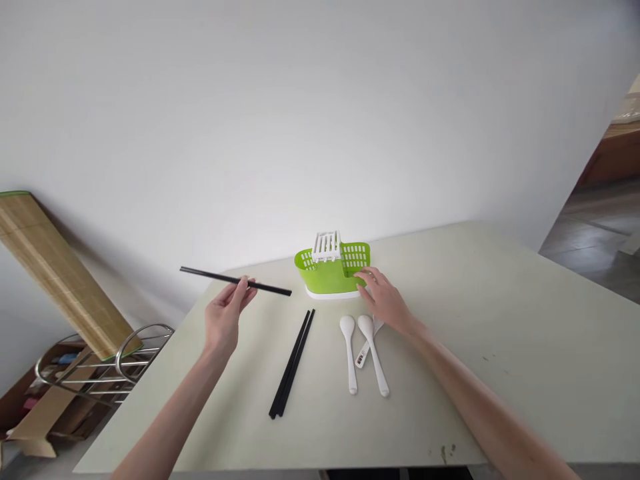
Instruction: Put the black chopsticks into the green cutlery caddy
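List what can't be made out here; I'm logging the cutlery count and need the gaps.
- Third white plastic spoon: bowl hidden under the right hand, head view.
- Green plastic cutlery holder: inside hidden by its own walls.
- Spoon's label: too small to read.
- Black chopstick in left hand: one or two, unclear.

Home dining spot, cutlery caddy, spoons
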Demonstrator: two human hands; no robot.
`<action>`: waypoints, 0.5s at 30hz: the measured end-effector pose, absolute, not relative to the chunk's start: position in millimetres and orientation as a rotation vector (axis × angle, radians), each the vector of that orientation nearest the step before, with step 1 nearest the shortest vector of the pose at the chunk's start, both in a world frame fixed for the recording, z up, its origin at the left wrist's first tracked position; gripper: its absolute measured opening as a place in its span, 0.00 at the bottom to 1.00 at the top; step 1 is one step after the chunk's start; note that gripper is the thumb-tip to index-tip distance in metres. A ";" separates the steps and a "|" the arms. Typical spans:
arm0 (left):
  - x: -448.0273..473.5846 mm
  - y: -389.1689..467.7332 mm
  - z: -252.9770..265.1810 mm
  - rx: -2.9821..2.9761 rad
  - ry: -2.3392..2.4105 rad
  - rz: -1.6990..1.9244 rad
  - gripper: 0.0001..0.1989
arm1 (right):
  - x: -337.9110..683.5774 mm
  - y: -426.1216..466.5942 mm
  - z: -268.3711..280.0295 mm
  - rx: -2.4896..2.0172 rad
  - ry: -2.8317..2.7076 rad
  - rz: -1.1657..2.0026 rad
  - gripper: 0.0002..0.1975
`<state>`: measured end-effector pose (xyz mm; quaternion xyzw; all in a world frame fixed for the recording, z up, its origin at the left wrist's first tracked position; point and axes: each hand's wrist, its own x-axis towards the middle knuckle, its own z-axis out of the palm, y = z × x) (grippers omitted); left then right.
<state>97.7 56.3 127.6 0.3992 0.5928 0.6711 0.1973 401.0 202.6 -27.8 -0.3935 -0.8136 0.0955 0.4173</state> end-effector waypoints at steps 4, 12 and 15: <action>110.3 108.3 148.7 1.308 1.643 1.849 0.22 | 408.3 203.5 -28.0 -0.960 -1.985 0.235 0.16; 141.4 193.5 150.2 1.660 1.785 1.441 0.19 | 415.1 208.6 -33.1 -0.850 -1.860 0.228 0.13; 148.5 212.7 135.6 1.880 1.975 1.156 0.13 | 415.6 210.2 -35.4 -0.838 -1.841 0.251 0.12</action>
